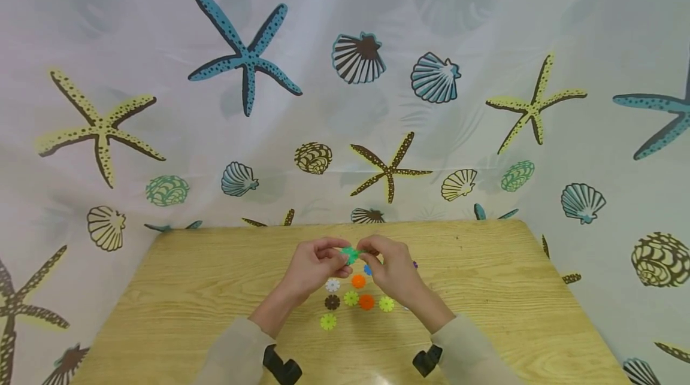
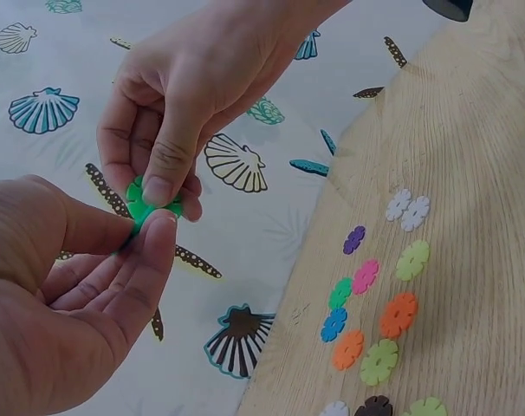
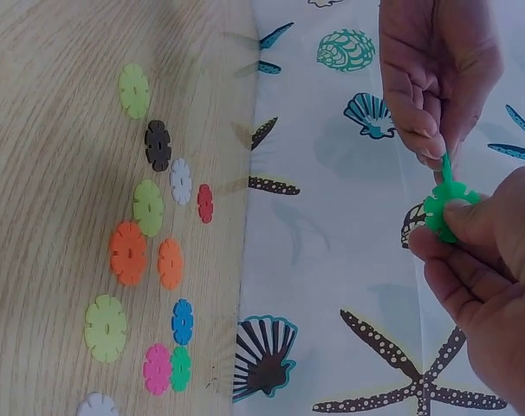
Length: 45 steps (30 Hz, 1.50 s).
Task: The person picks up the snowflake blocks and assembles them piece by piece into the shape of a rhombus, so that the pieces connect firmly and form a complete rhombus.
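Note:
Two green notched plastic discs meet at an angle between my hands, held up over the far part of the table. My left hand (image 1: 312, 266) pinches one green disc (image 3: 446, 168), seen edge-on in the right wrist view. My right hand (image 1: 396, 268) grips the other green disc (image 3: 444, 217) with the thumb pressed on its flat face. Fingertips of both hands almost meet around the pieces in the left wrist view and cover part of them.
Below the hands, flat notched discs lie on the wooden table (image 1: 215, 289): orange (image 1: 366, 302), yellow-green (image 1: 328, 321), dark brown (image 1: 332, 302), white (image 1: 332, 285), blue (image 3: 183, 321), pink (image 3: 157, 369), purple (image 2: 354, 240) and red (image 3: 205, 204). A sea-patterned cloth (image 1: 334, 109) hangs behind the table.

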Motion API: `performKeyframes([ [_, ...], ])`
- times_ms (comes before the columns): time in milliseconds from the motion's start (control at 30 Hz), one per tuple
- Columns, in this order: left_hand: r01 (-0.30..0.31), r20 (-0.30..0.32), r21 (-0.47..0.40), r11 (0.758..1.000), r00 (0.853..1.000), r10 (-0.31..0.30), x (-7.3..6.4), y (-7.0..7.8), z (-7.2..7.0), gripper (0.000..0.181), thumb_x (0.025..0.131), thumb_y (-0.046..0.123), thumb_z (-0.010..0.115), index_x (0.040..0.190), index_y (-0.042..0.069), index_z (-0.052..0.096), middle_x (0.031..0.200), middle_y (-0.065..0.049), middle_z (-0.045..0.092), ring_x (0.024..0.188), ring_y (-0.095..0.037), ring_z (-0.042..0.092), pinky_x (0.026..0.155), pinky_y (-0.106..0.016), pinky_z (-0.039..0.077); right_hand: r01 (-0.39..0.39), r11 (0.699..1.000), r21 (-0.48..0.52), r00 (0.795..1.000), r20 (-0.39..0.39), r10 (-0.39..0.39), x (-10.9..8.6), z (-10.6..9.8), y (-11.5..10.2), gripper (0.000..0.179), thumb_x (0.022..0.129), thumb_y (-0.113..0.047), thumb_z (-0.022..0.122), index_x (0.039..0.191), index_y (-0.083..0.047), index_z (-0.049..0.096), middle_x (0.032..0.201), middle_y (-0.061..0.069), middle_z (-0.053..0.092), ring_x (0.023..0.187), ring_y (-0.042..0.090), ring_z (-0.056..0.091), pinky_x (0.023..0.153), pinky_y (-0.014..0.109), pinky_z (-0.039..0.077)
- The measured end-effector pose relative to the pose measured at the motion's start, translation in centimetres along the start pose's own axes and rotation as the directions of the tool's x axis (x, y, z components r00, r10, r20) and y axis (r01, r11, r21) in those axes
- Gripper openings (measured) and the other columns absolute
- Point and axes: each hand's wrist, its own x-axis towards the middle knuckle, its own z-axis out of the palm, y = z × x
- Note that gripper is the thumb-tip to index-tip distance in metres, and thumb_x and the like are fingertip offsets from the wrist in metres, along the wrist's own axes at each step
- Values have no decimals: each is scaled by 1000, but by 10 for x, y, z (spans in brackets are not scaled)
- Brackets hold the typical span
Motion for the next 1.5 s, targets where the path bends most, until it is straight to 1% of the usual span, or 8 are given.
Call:
performKeyframes([
  [267, 6, 26, 3, 1000, 1000, -6, 1, -2, -2, 36, 104, 3, 62, 137, -11, 59, 93, -10, 75, 79, -13, 76, 81, -30, 66, -29, 999, 13, 999, 19, 29, -2, -3, 2, 14, 94, 3, 75, 105, -5, 74, 94, 9, 77, 78, 18, 71, 70, 25, 60],
  [400, 25, 46, 5, 1000, 999, -25, 2, -4, -1, 36, 104, 4, 63, 137, -9, 60, 94, -12, 77, 80, -14, 77, 84, -36, 66, -68, 997, 26, 997, 50, 66, -4, -3, 2, 12, 97, -1, 73, 108, -6, 73, 95, 7, 76, 80, 16, 71, 71, 25, 59],
  [533, 19, 56, -12, 1000, 998, -19, 3, -9, -2, 35, 104, 3, 62, 137, -9, 61, 91, -8, 77, 80, -12, 77, 84, -35, 66, -126, 992, 31, 990, 74, 124, -8, -4, 5, 16, 99, -6, 73, 115, -7, 72, 99, 5, 77, 83, 17, 71, 74, 28, 60],
  [633, 16, 41, -22, 1000, 999, -16, 4, -11, -3, 34, 104, 1, 61, 136, -8, 61, 89, -6, 77, 80, -13, 77, 81, -32, 66, -198, 980, 31, 978, 76, 195, -13, -6, 13, 20, 99, -9, 74, 118, -9, 72, 101, 3, 77, 85, 15, 71, 77, 29, 60],
  [767, 31, 7, -28, 999, 1000, -31, 4, -13, -5, 33, 103, 0, 63, 135, -7, 63, 89, -6, 77, 80, -14, 77, 83, -36, 66, -278, 960, 27, 958, 83, 275, -24, -13, 26, 21, 98, -10, 75, 119, -8, 73, 104, 6, 77, 88, 15, 70, 78, 28, 60],
  [967, 23, 1, -33, 999, 1000, -23, 4, -12, -10, 35, 104, 1, 63, 137, -7, 61, 90, -7, 78, 81, -13, 77, 81, -31, 66, -337, 941, -29, 933, 127, 338, -43, -19, 47, 21, 98, -9, 74, 119, -6, 74, 102, 5, 75, 87, 14, 66, 74, 23, 56],
  [1167, 24, 5, -48, 999, 1000, -24, 4, -11, -13, 36, 104, 0, 63, 139, -9, 60, 91, -6, 77, 86, -17, 79, 82, -30, 66, -361, 928, -96, 912, 172, 373, -62, -25, 63, 23, 98, -9, 74, 120, -1, 74, 101, 6, 73, 85, 15, 64, 75, 24, 56],
  [1500, 27, -6, -49, 998, 1000, -27, 4, -7, -13, 35, 104, 0, 63, 138, -8, 61, 90, -5, 77, 81, -12, 77, 85, -34, 66, -464, 875, -138, 837, 256, 484, -87, -27, 83, 27, 98, -12, 74, 122, 0, 74, 97, 3, 66, 81, 11, 53, 69, 22, 47],
])
